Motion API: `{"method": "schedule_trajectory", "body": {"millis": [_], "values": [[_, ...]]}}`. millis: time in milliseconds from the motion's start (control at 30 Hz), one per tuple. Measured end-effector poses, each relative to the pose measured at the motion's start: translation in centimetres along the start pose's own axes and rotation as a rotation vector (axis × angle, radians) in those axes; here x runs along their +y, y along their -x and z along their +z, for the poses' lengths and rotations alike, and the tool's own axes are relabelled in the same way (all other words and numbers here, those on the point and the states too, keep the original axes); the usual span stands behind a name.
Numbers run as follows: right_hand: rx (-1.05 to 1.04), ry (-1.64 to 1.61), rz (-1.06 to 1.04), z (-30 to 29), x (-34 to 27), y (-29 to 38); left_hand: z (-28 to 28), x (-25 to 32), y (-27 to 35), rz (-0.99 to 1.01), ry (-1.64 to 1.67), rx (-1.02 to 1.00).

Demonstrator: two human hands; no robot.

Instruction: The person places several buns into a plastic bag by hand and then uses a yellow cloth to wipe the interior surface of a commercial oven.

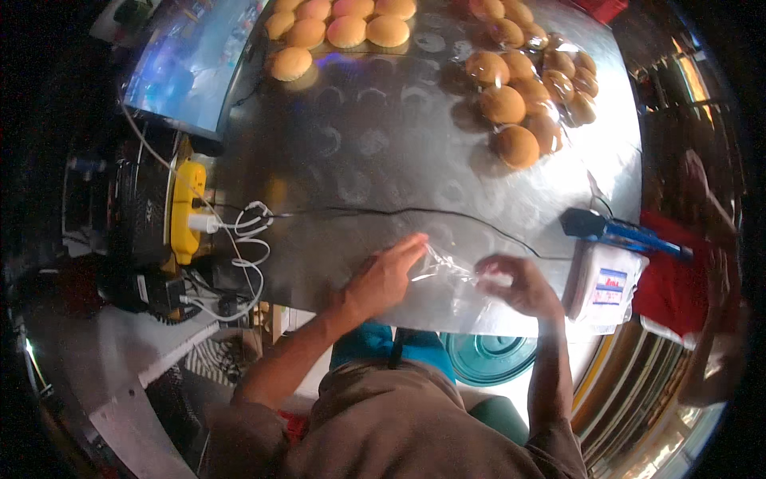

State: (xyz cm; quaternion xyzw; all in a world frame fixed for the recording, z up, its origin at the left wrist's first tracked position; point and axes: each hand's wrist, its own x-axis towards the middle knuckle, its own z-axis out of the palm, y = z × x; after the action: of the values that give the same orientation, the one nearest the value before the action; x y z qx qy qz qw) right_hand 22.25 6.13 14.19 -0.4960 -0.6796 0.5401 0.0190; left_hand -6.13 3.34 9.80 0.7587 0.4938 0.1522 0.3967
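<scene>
Low over the near edge of a metal table (pixel 371 161), a clear plastic bag (pixel 446 269) stretches between my hands. My left hand (pixel 392 269) has its fingers extended together, with the bag's edge at the fingertips. The curled fingers of my right hand (pixel 517 284) are at the bag's other side; blur hides their exact hold. Unwrapped round buns (pixel 347 31) sit in rows at the far left of the table. Other round buns in clear plastic (pixel 517 146) lie grouped at the far right.
A blue and black device (pixel 622 232) rests on a stack of packaged plastic bags (pixel 601 287) at the right. A black cable (pixel 413 209) crosses the table. On the left are a yellow power strip (pixel 188 209), white cable coils (pixel 254 263) and a screen (pixel 194 66). Another person's arm (pixel 712 197) is at far right.
</scene>
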Motion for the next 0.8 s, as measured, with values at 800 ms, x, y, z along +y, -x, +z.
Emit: {"method": "schedule_trajectory", "body": {"millis": [800], "values": [[0.819, 0.811, -0.236, -9.3, -11.4, -54.6, -5.1, -10.5, -0.5, -0.136, 0.469, 0.262]]}}
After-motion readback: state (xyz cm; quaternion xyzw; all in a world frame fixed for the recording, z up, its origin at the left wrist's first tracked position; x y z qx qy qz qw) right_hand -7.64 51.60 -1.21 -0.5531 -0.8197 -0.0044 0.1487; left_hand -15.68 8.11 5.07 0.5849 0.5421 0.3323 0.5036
